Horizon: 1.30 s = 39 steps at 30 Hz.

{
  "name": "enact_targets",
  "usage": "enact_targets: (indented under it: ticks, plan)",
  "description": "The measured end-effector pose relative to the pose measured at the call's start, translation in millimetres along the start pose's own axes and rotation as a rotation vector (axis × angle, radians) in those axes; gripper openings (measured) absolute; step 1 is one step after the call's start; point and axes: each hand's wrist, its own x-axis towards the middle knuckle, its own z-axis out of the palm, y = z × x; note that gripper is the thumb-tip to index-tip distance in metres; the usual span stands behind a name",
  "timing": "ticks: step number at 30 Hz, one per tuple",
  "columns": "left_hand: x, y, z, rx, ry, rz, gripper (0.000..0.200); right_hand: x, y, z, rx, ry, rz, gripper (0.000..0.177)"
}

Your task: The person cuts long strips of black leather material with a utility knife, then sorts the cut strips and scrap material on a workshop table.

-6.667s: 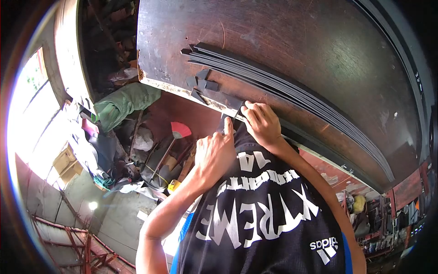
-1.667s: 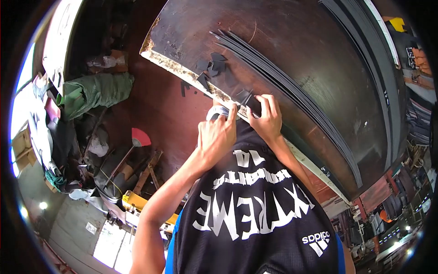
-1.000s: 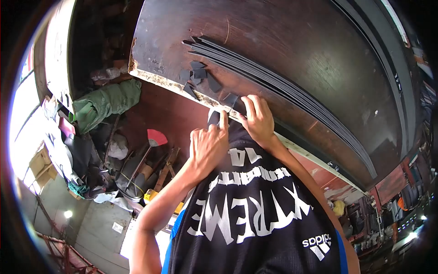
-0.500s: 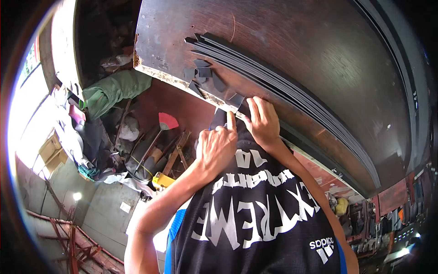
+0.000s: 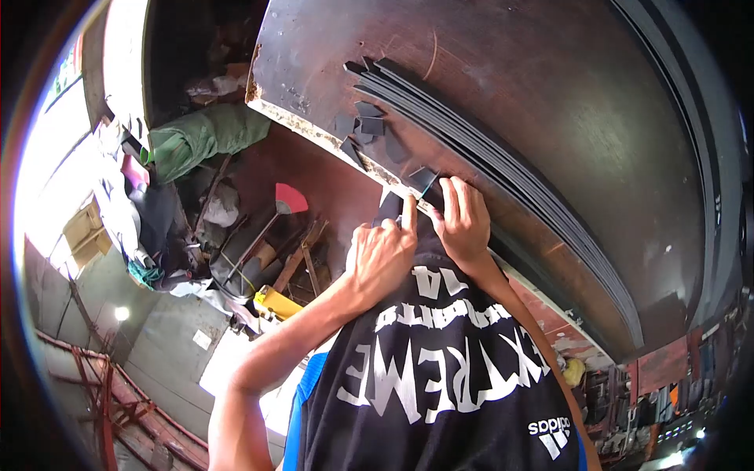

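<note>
At the worn edge of a dark tabletop [image 5: 550, 94], my left hand [image 5: 381, 255] has curled fingers, its index finger extended against the pale rim. Something dark shows beside that finger, too hidden to name. My right hand [image 5: 465, 224] is beside it, fingers together and pressed over the end of a dark strip [image 5: 426, 177] at the same edge. A thin greenish line crosses the strip by the fingertips. Small dark cut pieces [image 5: 371, 124] lie up and left of my hands. A bundle of long dark strips [image 5: 487, 145] curves across the top.
Below the tabletop on the left are a green sack [image 5: 208, 137], a red fan-shaped object [image 5: 291, 198], a yellow object [image 5: 277, 303] and wooden pieces. More long dark strips [image 5: 703, 141] run along the right side. Assorted items fill the lower right background.
The whole view has shifted, so the tabletop and pieces sit slightly further right. Both hands remain at the edge. The greenish line by my right fingertips now shows clearly.
</note>
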Motion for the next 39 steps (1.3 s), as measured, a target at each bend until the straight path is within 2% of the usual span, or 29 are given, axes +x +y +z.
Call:
enact_targets:
  ticks: [3, 8, 10, 14, 16, 20, 26, 29, 36, 38, 39]
  plan:
    - [-2.5, -6.7, 3.9, -0.031, 0.110, -0.007, 0.052, -0.7, -1.3, -2.0, -0.038, -0.011, -0.015, 0.050]
    - [-5.8, -1.7, 1.4, -0.022, 0.121, -0.036, 0.054, -1.2, -1.8, 5.4, -0.087, 0.014, -0.010, 0.053]
    - [-7.0, -3.7, 1.6, -0.020, 0.111, -0.007, 0.057, -1.1, -2.3, 5.2, -0.142, 0.042, -0.042, 0.060]
    - [-2.8, -3.3, -7.1, -0.047, 0.094, 0.006, 0.058, -1.4, -1.8, 4.4, -0.146, 0.047, -0.046, 0.060]
    - [1.6, -1.3, -13.4, -0.027, 0.018, -0.022, 0.056, -3.5, -0.5, 7.0, -0.138, 0.048, -0.055, 0.061]
    - [7.2, 6.0, -15.1, -0.073, -0.069, -0.068, 0.057, -3.0, 0.8, 6.1, -0.097, 0.031, -0.057, 0.058]
    - [5.4, 5.8, -8.9, -0.057, -0.087, -0.068, 0.062, 1.3, 0.1, -1.9, -0.097, -0.046, -0.060, 0.050]
    - [5.3, 5.1, -3.3, -0.015, -0.065, -0.064, 0.064, -1.5, 2.9, 2.6, -0.088, -0.018, -0.079, 0.049]
    - [-2.5, -8.4, 34.5, -0.013, 0.136, -0.002, 0.065, -3.3, 2.2, 0.7, -0.029, -0.031, -0.051, 0.051]
    - [-3.4, -21.3, 69.4, -0.121, 0.271, 0.032, 0.074, -4.4, 1.9, 3.4, 0.033, -0.003, -0.014, 0.054]
    - [0.6, -25.4, 82.6, -0.099, 0.401, 0.049, 0.070, -4.7, 1.6, 3.5, 0.023, 0.002, -0.013, 0.056]
